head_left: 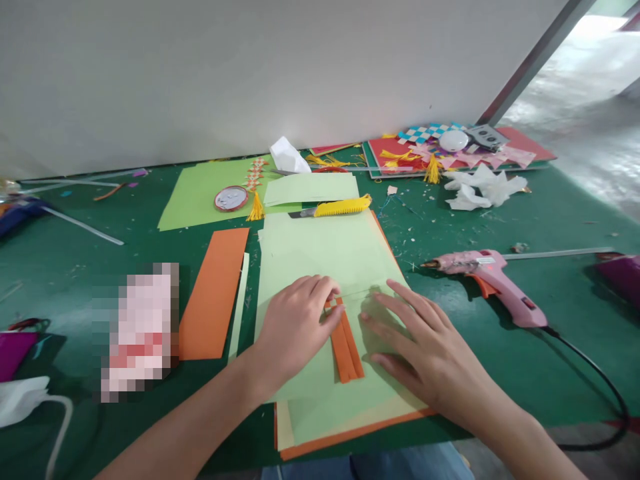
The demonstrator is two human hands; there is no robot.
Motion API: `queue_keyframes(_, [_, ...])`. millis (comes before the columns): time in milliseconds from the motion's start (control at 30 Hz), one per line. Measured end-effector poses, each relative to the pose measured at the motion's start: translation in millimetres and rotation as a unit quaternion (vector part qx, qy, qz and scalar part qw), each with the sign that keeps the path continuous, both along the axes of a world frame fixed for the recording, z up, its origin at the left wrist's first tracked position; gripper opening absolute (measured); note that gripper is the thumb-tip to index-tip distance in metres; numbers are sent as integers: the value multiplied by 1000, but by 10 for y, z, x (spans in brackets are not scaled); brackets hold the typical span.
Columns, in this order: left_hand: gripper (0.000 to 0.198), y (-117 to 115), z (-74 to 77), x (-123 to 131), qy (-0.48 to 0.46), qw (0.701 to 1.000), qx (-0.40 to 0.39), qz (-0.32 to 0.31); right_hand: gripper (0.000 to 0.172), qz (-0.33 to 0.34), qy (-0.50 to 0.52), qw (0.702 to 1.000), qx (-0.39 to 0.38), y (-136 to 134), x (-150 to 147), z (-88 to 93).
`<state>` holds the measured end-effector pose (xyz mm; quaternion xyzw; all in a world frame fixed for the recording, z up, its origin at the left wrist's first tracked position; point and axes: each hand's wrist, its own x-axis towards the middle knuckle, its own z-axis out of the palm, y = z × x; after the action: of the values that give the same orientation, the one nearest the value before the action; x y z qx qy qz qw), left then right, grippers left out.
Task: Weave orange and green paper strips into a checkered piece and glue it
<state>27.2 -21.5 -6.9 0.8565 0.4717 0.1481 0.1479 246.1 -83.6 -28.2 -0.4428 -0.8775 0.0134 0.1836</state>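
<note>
Orange paper strips lie side by side on a stack of pale green paper, with small pale bits showing near their upper end. My left hand has thumb and forefinger closed on that upper end; the fingers partly cover it. To the right of the strips, my right hand rests on the green paper, fingers spread and holding nothing. A yellow box cutter lies across the top of the stack, its blade pointing left. Orange sheets stick out from under the stack's lower edge.
A pink glue gun with a black cord lies at right. On the left are an orange paper piece and a pixelated pinkish item. Behind are a round tin, crumpled tissue and woven paper pieces on a red board.
</note>
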Motion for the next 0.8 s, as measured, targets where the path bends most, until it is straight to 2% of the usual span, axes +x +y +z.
queue_keyframes(267, [6, 12, -8, -16, -33, 999, -20, 13, 34, -5, 6, 1000, -13, -1, 16, -12])
queue_keyframes(467, [10, 5, -19, -8, -15, 1000, 6, 5, 35, -4, 7, 1000, -15, 3, 10, -18])
queue_keyframes(800, [2, -7, 11, 10, -11, 1000, -1, 0, 34, -3, 2, 1000, -12, 6, 4, -6])
